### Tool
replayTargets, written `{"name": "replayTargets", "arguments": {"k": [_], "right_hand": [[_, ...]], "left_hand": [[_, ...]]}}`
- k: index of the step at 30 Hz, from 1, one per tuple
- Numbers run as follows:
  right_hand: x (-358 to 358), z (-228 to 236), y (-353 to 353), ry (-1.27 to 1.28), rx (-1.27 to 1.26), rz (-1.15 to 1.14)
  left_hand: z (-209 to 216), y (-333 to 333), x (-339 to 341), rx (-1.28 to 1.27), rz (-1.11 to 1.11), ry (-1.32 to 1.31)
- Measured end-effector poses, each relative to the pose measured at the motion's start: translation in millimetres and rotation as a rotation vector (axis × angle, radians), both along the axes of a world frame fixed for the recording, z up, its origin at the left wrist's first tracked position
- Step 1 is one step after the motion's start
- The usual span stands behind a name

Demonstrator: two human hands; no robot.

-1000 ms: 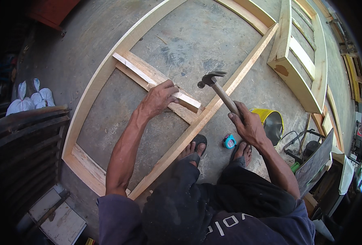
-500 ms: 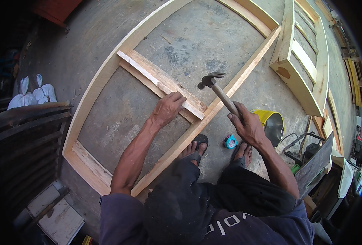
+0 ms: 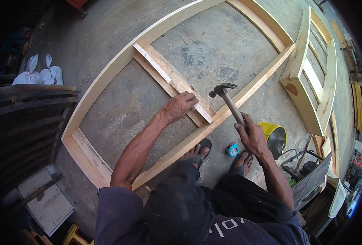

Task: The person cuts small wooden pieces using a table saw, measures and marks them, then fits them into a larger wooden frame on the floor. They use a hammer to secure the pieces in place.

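Observation:
A hammer (image 3: 233, 108) with a dark claw head and a wooden handle is in my right hand (image 3: 252, 135), its fingers wrapped around the lower handle. The head is raised over the near rail of a large wooden frame (image 3: 173, 152) lying on the floor. Across the frame, a narrow wooden strip (image 3: 153, 64) stands on edge along a crosspiece (image 3: 156, 77). My left hand (image 3: 181, 106) grips this strip close to its near end, fingers curled over the top. Whether a nail is there cannot be made out.
A teal tape measure (image 3: 232, 150) lies between my feet. Right of it, a yellow bucket (image 3: 273, 136) rests tipped over. Another wooden frame (image 3: 309, 102) stands at the far right. Two tied white bags (image 3: 28, 75) sit behind dark slatted woodwork (image 3: 30, 118) at the left.
The view has shifted, so the frames appear slightly lower and farther right. Both hands keep their holds, and the hammer stays raised at nearly the same angle.

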State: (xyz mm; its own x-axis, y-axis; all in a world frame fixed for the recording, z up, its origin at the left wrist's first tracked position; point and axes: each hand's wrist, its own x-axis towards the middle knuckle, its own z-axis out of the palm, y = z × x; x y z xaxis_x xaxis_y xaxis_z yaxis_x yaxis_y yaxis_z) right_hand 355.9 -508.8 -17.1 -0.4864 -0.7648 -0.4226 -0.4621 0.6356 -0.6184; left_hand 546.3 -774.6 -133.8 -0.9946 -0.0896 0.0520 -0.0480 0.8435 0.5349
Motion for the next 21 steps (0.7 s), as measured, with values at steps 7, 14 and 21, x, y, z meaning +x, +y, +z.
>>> {"name": "replayTargets", "arguments": {"k": [7,14,21], "right_hand": [[1.1,0.8,-3.6,-0.003,-0.003,0.006],[2.3,0.0,-1.8,0.006,-0.016,0.008],[14.6,-27.6,35.9,-0.031,0.058,-0.252]], "left_hand": [[14.5,-1.0,-3.1,0.057,0.027,-0.106],[-0.7,-40.0,16.0,-0.031,0.559,-0.014],[-8.8,-120.6,16.4,-0.518,0.247,-0.200]]}}
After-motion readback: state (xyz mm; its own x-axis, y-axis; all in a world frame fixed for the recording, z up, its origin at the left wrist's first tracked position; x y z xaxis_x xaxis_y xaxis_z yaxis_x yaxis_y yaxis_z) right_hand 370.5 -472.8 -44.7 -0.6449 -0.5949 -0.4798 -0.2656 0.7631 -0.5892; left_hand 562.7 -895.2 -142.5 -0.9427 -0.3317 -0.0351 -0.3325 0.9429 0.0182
